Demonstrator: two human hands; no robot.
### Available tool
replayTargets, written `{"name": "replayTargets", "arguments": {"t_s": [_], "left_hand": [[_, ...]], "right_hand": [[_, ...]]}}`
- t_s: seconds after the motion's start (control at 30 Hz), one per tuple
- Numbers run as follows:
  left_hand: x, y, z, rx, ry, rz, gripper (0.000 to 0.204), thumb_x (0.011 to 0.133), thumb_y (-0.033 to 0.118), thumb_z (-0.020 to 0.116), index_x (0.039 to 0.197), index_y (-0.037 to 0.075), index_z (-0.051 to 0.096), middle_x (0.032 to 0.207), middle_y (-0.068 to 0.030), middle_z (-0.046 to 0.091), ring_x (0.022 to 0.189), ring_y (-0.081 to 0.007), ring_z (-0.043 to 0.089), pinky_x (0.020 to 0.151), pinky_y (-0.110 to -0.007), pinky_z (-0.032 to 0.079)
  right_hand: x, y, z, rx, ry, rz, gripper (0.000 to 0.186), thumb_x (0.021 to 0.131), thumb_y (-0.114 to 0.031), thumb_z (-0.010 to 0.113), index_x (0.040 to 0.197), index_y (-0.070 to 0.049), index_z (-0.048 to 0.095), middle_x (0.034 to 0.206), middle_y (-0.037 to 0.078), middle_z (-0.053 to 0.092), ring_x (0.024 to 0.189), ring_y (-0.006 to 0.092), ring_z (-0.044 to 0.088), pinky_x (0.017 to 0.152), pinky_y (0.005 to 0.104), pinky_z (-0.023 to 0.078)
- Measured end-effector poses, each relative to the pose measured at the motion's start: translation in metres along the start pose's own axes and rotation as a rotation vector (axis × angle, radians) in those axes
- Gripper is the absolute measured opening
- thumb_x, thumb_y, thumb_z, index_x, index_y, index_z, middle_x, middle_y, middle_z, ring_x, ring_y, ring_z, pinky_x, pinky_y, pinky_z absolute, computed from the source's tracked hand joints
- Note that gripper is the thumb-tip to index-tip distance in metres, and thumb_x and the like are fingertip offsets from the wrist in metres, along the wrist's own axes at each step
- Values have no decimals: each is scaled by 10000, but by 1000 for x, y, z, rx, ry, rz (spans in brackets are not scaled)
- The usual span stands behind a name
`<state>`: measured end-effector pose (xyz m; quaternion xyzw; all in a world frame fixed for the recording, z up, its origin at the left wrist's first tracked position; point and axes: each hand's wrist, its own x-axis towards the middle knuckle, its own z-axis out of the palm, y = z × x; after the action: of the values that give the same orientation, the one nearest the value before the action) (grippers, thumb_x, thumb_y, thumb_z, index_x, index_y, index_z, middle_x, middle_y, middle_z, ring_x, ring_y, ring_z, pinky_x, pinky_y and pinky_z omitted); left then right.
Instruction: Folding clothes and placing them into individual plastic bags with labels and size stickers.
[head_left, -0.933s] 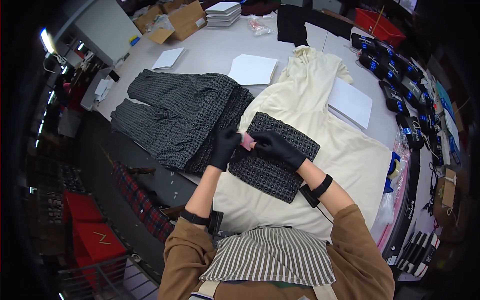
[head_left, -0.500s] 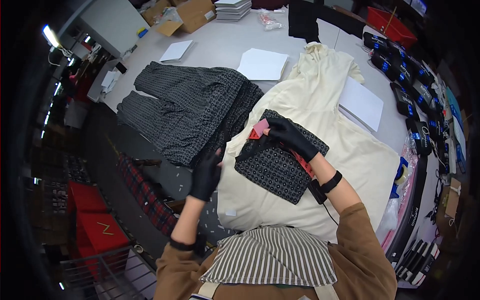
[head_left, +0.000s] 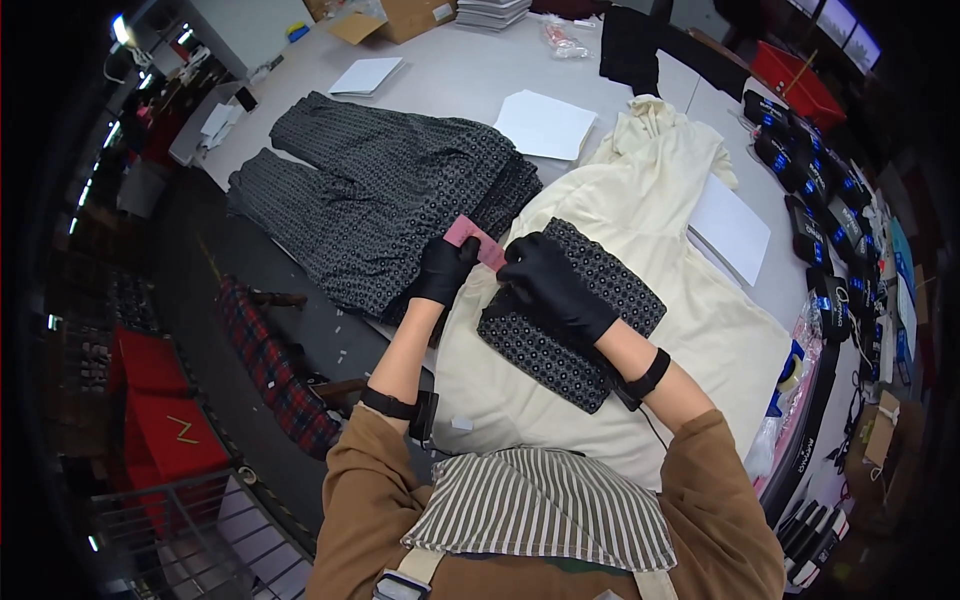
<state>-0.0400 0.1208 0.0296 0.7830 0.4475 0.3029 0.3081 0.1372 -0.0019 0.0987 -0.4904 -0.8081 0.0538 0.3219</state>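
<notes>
While the left hand (head_left: 446,272) has its fingers clamped on a pink tag (head_left: 474,239), the right hand (head_left: 562,290) lies over a folded dark patterned garment (head_left: 627,285), its fingers bunched together at the tag's other end; whether they pinch it, I cannot tell; the tag sits between the hands, toward the near left edge of the worktop (head_left: 450,75), its long axis slanting, one end pointing to the far left corner and the other to the near right; the folded garment, almost square, rests on a cream garment (head_left: 690,300), whose narrow end points to the far edge; beside these, dark patterned trousers (head_left: 390,200) lie along the near left edge, their legs pointing to the worktop's left end; white sheets (head_left: 546,125) lie beyond.
</notes>
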Motion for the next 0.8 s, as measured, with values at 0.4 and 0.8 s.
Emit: {"name": "replayTargets", "arguments": {"t_s": [0.4,0.8], "left_hand": [[-9,1,0,24,4,-17,250,837,278,592,891,39,642,737,-107,649,692,-258,647,616,-340,487],[-17,66,-6,-85,-233,297,164,859,155,555,936,25,621,902,-144,629,883,-278,619,744,-338,473]], "right_hand": [[30,7,-18,-81,-285,-170,65,642,-167,625,681,-116,618,810,113,571,795,281,564,650,380,453],[-105,11,-34,89,20,455,225,767,-229,646,792,-20,567,695,134,538,691,288,535,615,372,419]]}}
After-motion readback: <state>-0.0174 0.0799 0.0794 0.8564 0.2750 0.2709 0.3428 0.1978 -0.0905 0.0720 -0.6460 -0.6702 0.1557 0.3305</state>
